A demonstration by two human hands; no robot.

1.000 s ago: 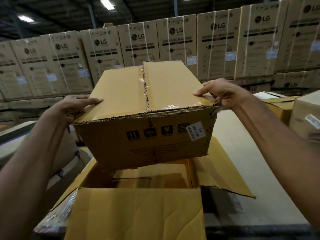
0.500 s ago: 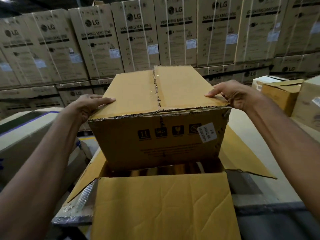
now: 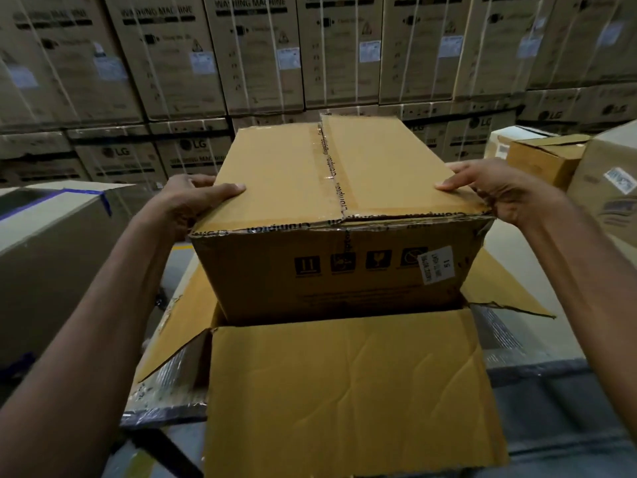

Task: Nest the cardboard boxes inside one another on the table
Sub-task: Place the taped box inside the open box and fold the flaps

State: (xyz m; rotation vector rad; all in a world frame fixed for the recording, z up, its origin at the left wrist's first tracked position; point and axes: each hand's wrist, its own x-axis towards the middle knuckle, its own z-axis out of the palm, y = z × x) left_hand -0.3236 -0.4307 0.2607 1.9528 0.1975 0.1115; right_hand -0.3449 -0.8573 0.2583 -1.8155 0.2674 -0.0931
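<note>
Both hands gripped the taped box (image 3: 303, 174): the left hand (image 3: 193, 205) and the right hand (image 3: 499, 191) clasped its top side edges, thumbs flat on the lid. Its lower part stood inside the mouth of the larger open box (image 3: 344, 391), whose flaps splayed outward on the tabletop (image 3: 517, 346). Smaller cartons (image 3: 544, 160) sat to the right, and stacked washing machine cartons (image 3: 258, 53) walled the back.

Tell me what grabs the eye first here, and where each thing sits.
The sealed box at centre stands out, gripped on either side by the left hand and the right hand. Its bottom sits in the mouth of the bigger open box below it, whose flaps spread outward. Behind, a wall of washing machine cartons fills the background.
</note>
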